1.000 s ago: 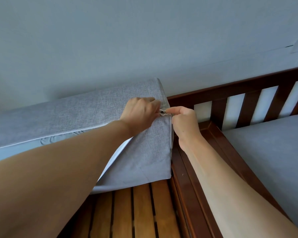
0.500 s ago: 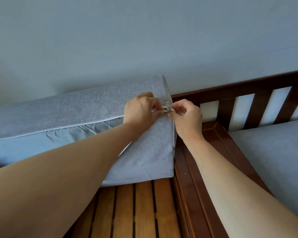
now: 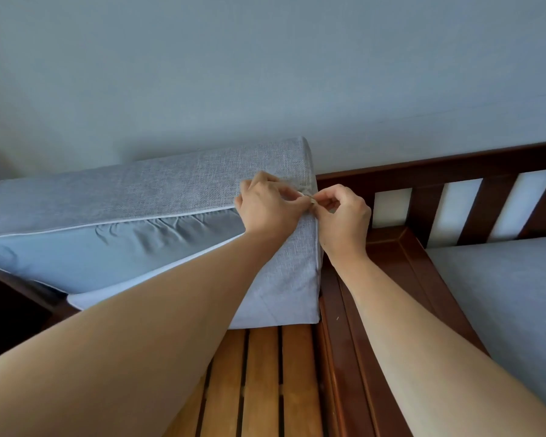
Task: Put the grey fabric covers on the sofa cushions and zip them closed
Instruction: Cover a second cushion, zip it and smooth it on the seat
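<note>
Grey fabric cover (image 3: pixel 177 187) sits on the cushion propped on the wooden sofa slats (image 3: pixel 262 383), its zip gaping. Left hand (image 3: pixel 267 206) grips the corner fabric; right hand (image 3: pixel 344 212) pinches the zip pull (image 3: pixel 311 200). Risk: slack fabric or exposed lining could snag in the slider.

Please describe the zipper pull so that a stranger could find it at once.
Find the grey cushion standing on the wooden slats. At its upper right corner the left hand and right hand meet. The zipper pull is the small shiny metal piece pinched between them.
</note>
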`<state>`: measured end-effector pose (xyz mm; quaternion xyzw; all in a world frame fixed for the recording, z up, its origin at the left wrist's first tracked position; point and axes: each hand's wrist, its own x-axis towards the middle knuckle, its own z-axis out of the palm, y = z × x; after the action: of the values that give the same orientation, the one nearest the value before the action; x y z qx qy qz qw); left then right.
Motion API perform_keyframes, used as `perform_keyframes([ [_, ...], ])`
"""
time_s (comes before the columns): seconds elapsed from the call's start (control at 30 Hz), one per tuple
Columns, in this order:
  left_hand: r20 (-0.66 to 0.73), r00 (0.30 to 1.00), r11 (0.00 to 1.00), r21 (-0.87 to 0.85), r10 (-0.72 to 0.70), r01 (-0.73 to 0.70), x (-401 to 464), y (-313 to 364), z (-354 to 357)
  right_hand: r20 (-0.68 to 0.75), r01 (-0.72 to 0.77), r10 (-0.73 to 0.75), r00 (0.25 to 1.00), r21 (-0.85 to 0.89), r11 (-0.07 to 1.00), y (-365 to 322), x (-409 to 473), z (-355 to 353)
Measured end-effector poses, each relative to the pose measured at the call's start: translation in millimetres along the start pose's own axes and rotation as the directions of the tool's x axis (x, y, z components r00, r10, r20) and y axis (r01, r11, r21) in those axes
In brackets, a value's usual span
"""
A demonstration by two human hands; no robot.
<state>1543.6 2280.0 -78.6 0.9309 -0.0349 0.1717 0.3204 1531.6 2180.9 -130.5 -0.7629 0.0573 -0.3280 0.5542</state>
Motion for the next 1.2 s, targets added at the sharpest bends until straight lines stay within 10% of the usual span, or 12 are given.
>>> perform_keyframes([
  [0.3,-0.122,0.993,0.992,0.126,0.008,0.007,0,-50,-34,-0.061,-0.028,0.025,0.998,-0.05,0.998,-5,-4,3],
  [0.53,0.099,0.892,0.764,0.481,0.441,-0.431,0,-77,-41,0.114,0.292,-0.269,0.956,-0.401,0.868,-19,-15,30],
  [0.7,0.128,0.77,0.611,0.533,0.625,-0.585,9,-112,-60,0.026,0.189,-0.196,0.98,-0.42,0.888,-25,-13,40],
  [1.2,0.365,0.881,0.581,0.663,0.3,-0.472,63,-217,-174,-0.168,-0.147,0.049,0.985,-0.645,0.75,-66,-25,74],
])
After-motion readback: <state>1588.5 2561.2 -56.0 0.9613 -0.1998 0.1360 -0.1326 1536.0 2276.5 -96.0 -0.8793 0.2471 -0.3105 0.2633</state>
